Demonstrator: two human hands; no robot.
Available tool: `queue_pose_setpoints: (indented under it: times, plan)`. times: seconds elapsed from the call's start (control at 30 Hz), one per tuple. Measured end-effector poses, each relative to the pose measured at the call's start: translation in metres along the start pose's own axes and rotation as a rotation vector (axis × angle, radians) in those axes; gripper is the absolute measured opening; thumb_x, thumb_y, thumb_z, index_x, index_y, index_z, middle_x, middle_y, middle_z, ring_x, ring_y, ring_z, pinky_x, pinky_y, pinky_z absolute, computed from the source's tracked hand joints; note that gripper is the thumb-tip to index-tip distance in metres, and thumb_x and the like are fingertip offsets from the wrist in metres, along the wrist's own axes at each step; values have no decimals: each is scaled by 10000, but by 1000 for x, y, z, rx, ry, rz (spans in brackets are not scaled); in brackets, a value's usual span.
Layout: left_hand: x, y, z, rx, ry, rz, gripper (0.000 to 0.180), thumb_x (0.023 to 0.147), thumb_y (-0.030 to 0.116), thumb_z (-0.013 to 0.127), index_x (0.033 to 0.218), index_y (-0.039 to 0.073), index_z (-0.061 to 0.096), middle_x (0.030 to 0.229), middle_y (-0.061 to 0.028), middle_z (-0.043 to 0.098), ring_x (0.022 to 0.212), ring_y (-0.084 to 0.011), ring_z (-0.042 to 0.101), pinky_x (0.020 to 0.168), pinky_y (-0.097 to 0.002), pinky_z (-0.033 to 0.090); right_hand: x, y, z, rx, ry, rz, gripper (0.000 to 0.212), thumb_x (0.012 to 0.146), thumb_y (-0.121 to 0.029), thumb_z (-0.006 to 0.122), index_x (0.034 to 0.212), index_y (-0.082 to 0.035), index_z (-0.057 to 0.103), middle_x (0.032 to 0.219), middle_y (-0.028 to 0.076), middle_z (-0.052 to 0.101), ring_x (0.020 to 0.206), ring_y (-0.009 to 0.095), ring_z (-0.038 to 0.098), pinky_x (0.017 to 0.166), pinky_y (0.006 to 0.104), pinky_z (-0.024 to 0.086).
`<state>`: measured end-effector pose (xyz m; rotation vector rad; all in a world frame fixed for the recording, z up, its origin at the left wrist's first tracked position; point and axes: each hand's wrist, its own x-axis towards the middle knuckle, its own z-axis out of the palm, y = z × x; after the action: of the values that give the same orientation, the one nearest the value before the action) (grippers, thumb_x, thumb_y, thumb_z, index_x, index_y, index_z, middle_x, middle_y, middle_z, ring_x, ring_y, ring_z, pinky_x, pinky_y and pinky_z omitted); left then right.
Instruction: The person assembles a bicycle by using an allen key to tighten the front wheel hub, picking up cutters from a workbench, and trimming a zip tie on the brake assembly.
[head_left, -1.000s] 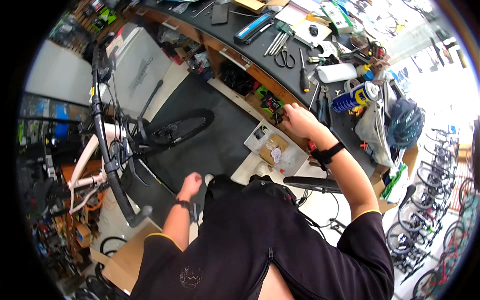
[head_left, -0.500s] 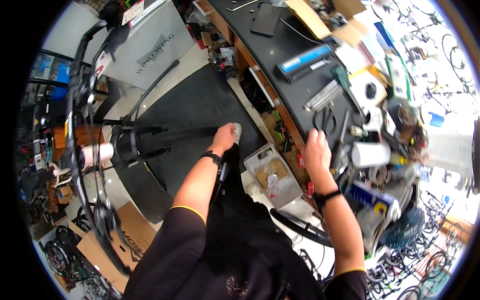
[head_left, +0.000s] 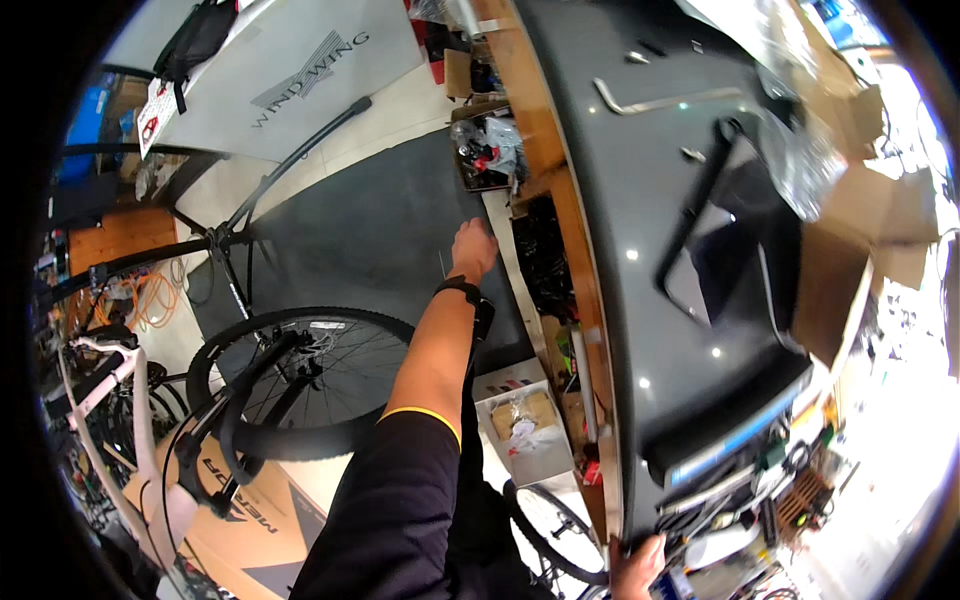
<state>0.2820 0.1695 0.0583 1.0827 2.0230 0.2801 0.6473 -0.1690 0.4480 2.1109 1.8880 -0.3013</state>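
My left hand (head_left: 474, 248) hangs over the dark floor mat (head_left: 350, 210), its fingers curled in and nothing visible in them. Below the forearm to the left stands a bicycle wheel (head_left: 285, 318) in a black fork. At the lower edge, my right hand (head_left: 637, 570) is beside the corner of the dark workbench (head_left: 640, 330); its fingers are partly hidden and blurred. On the bench lie an L-shaped metal hex key (head_left: 660, 100), a flat black item (head_left: 730, 230) and a long black case with a blue strip (head_left: 735, 430).
An open cardboard box (head_left: 850, 260) and clear plastic wrap (head_left: 795, 160) lie on the bench's far right. A grey bin (head_left: 550, 455) stands on the floor under the bench edge. At left are a pale bicycle frame (head_left: 140, 420), black stand legs (head_left: 290, 165) and a large grey box (head_left: 330, 75).
The view has shifted up along the bench, bringing the hex key close. My right hand has dropped to the lower edge. The wheel at left now shows.
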Motion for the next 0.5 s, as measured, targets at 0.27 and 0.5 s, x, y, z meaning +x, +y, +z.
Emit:
queue_pose_setpoints:
  times: [0.27,0.5]
  plan:
    - [72,-3,15,264,74,86,329,813,157,598,1112,21,577,1184,-168,512,1135,-337,479,948,-418,406,27,-14,-36,3,-258,5,694,734,-355,800,1162,88,479,1017,307,574,892,503,558,770,500,491]
    - [131,-18,43,247,209,174,354,867,232,539,1178,64,565,1215,-165,506,1165,-343,451,961,-446,371,14,-8,-55,86,-342,102,671,706,-210,807,1225,22,449,846,147,593,716,265,586,633,372,504]
